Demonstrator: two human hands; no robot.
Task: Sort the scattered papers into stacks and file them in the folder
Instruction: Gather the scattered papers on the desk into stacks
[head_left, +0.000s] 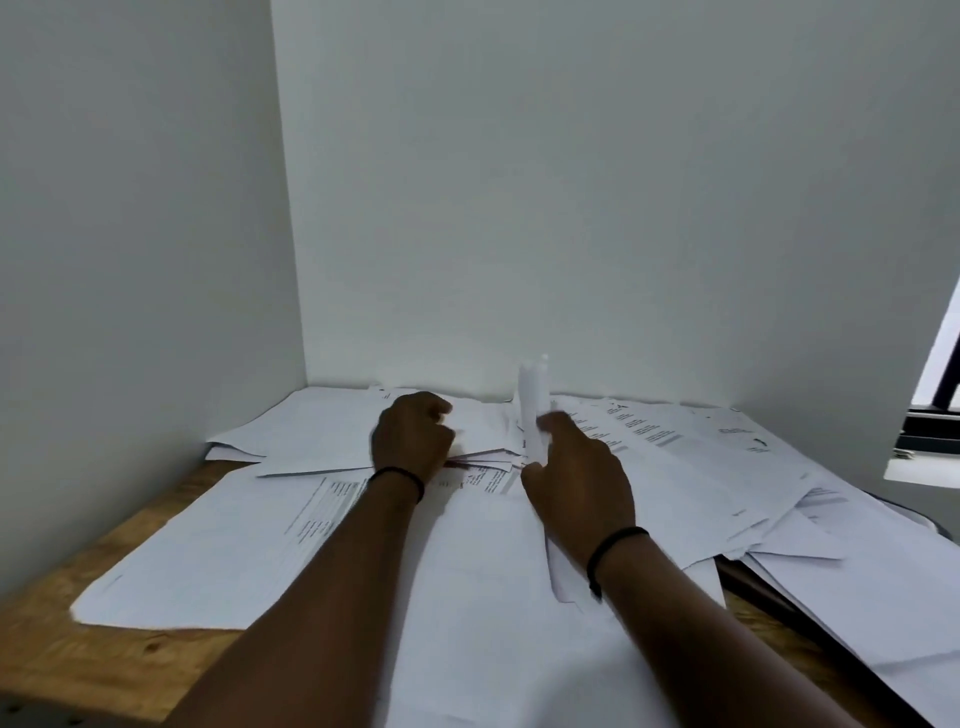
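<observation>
Fingers of the right hand (576, 467) pinch an upright sheet (532, 410) near the desk's (78, 639) far edge; the left hand (410, 441) is curled, its hold unclear. Lift the sheet slowly so the scattered papers (701, 467) beneath do not slide.

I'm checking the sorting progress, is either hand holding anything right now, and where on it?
The right hand grips a sheet of paper by its lower part, so it stands upright. The left hand is curled on the scattered papers; whether it pinches one cannot be told.

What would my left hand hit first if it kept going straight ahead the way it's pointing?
Probably the back wall. The left hand points across the scattered papers toward it, with nothing upright between, though depth is hard to judge.
</observation>
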